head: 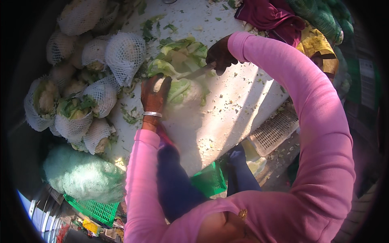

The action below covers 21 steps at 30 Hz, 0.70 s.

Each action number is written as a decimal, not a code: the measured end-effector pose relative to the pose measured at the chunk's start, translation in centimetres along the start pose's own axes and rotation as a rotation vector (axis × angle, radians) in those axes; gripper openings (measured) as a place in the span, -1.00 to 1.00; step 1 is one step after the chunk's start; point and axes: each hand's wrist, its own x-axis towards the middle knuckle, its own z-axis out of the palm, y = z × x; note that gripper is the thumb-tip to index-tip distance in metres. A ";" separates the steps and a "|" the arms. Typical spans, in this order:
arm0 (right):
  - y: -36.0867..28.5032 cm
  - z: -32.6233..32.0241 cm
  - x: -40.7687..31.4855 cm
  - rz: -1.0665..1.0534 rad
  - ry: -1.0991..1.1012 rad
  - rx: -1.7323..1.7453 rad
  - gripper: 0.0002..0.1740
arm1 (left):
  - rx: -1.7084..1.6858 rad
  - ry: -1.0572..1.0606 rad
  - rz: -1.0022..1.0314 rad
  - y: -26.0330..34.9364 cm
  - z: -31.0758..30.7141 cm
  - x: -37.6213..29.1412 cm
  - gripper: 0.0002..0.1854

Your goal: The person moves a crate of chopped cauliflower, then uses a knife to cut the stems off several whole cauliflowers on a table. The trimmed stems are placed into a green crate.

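Note:
My left hand [155, 92] is spread against the left side of a cauliflower head [190, 94] on the white tabletop. A silver bangle [152, 114] circles that wrist. With my right hand [221, 56] I grip a knife [197, 72]; its blade lies across the leafy edge of the cauliflower. Only part of the handle shows between my fingers. Beyond the blade spread pale green cauliflower leaves [184, 54]. Whether these are still joined to the head, I cannot tell.
Several cauliflowers in white foam net sleeves [125, 56] are heaped on the left. Leaf scraps [130, 115] litter the white table [182, 129]. A maroon cloth [273, 21] and green mesh sacks [322, 21] lie far right. Below are a beige plastic crate [273, 133] and a green crate [209, 179].

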 end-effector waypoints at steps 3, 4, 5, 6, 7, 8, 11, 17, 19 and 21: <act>0.0 -2.2 0.5 0.055 -0.028 -0.022 -0.76 | -0.189 0.046 -0.195 0.8 0.1 -0.4 -0.73; 0.0 -2.6 0.7 0.057 -0.026 -0.081 -0.76 | -0.214 0.061 -0.224 1.0 0.1 -0.6 -0.71; 0.0 -2.7 0.7 0.035 -0.029 -0.136 -0.77 | -0.240 0.077 -0.252 1.3 0.1 -1.0 -0.70; 0.2 -2.3 0.4 0.045 0.043 -0.256 -0.76 | -0.265 0.075 -0.283 1.4 0.0 -1.4 -0.71; 0.5 -1.6 0.1 0.035 0.112 -0.373 -0.74 | -0.293 0.077 -0.311 1.6 0.0 -1.9 -0.72; 0.7 -1.0 -0.5 0.082 0.252 -0.520 -0.72 | -0.346 0.103 -0.217 1.6 -0.2 -2.3 -0.72; 2.1 6.4 -3.1 -0.076 0.468 -0.303 -0.69 | -0.320 0.127 -0.377 1.4 -0.2 -3.5 -0.68; 0.9 15.1 -5.5 -0.049 0.850 0.670 -0.57 | -0.352 0.123 -0.233 0.8 -0.5 -5.1 -0.57; -2.3 14.7 -3.7 -0.086 1.210 0.358 -0.56 | -0.412 0.186 -0.198 0.9 -0.5 -5.5 -0.55; -5.9 13.5 -0.4 -0.245 1.322 0.126 -0.56 | -0.378 0.118 -0.224 1.1 -0.7 -6.0 -0.55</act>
